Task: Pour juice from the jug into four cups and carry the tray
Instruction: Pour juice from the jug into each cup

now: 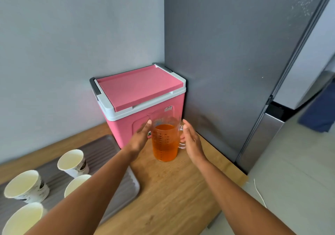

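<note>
A clear plastic jug [164, 142] half full of orange juice stands on the wooden table [177, 194], its handle turned to the right. My left hand [140, 137] is open against the jug's left side. My right hand [190, 140] is open beside the handle, fingers apart; I cannot tell if it touches. A grey ribbed tray [101, 149] lies at the left with several empty white paper cups [72, 162] on it. My left forearm partly hides one cup [76, 184].
A pink cooler box [139, 93] with a white rim stands behind the jug against the wall. A tall grey fridge [235, 71] rises at the right. The table's right edge drops to a pale floor with a thin white cable [259, 194].
</note>
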`<move>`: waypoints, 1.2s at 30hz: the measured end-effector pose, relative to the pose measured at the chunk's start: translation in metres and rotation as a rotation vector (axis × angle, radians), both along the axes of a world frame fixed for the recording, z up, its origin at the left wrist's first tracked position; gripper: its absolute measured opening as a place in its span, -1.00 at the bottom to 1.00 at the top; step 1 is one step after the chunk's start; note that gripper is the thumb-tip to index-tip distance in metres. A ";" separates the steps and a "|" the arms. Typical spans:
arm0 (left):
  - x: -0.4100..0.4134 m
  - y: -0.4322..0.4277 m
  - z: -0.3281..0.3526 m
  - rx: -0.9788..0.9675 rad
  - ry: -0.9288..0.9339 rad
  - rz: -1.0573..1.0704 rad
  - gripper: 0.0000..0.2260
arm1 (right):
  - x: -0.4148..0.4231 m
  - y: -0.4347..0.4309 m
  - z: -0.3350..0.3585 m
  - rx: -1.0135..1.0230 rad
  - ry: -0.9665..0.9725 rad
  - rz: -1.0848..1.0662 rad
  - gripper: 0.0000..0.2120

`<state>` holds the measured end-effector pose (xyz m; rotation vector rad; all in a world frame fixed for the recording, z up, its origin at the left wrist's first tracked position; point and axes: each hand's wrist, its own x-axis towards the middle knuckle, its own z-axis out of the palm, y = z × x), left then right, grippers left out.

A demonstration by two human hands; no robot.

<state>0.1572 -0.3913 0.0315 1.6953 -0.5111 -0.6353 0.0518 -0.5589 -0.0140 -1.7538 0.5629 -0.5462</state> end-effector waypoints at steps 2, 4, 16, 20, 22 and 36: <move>-0.001 -0.007 0.000 -0.058 0.043 0.005 -0.61 | 0.001 0.001 -0.001 0.014 -0.046 0.025 -0.58; 0.000 -0.012 -0.004 -0.075 0.045 0.017 -0.53 | 0.003 -0.002 -0.003 0.050 -0.080 0.021 -0.61; -0.019 0.005 -0.001 -0.103 0.097 0.027 -0.65 | 0.002 0.002 0.015 0.125 -0.083 -0.084 -0.73; -0.033 0.037 0.007 -0.149 0.118 0.049 -0.65 | 0.004 0.021 0.037 0.076 -0.135 -0.089 -0.82; -0.038 0.061 0.010 -0.157 0.123 0.086 -0.44 | 0.007 0.036 0.047 0.053 -0.138 -0.069 -0.75; -0.044 0.213 -0.019 0.543 -0.420 0.288 0.18 | 0.022 0.119 0.064 0.085 -0.089 0.088 -0.76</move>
